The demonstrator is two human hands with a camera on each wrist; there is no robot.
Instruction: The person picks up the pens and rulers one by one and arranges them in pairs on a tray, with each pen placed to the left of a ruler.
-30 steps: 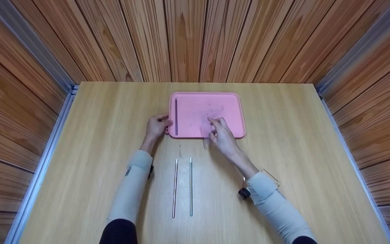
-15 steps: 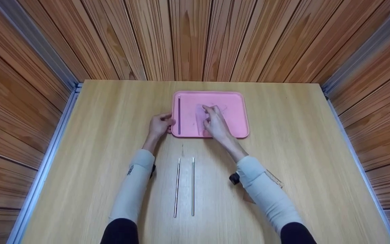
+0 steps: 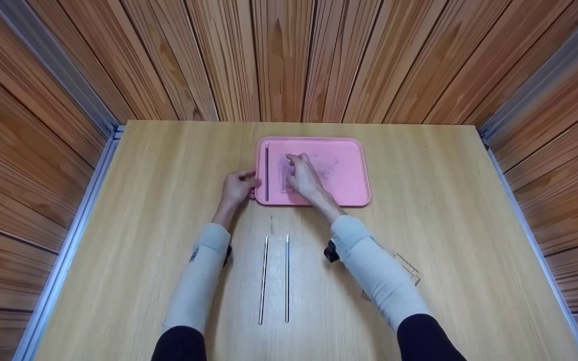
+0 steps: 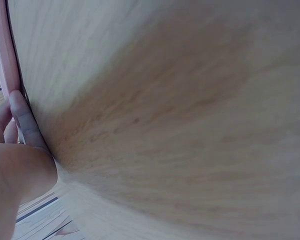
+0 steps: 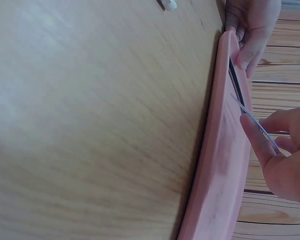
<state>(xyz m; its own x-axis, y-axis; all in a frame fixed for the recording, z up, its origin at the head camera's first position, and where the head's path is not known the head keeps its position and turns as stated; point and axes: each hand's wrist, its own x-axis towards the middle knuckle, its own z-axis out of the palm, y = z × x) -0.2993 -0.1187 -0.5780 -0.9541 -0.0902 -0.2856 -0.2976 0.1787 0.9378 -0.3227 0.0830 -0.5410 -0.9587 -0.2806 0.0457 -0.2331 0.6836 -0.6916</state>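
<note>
In the head view, my left hand (image 3: pixel 238 188) grips the left rim of a pink tray (image 3: pixel 349 198), thumb on top. The left wrist view shows fingers (image 4: pixel 25 117) at the tray's edge. My right hand (image 3: pixel 305 178), over the middle of the tray, pinches a thin, clear flat plastic piece (image 3: pixel 284 175) between thumb and fingers. In the right wrist view this clear piece (image 5: pixel 262 131) is tilted, seen edge-on. A dark pencil (image 3: pixel 267 173) lies lengthwise inside the tray, along its left side, just left of the plastic piece.
Two shiny pencils, one pinkish (image 3: pixel 263 281) and one bluish (image 3: pixel 287 278), lie nearly parallel on the table nearer the body. A clear ruler-like piece with markings (image 3: pixel 407 268) lies partly under the right forearm. Dark smudges (image 3: pixel 326 165) mark the tray floor. Wood-panelled walls enclose the table.
My right hand has carried the clear plastic piece from the tray's near edge up and left, close beside the dark pencil. The left hand has stayed on the tray's rim.
</note>
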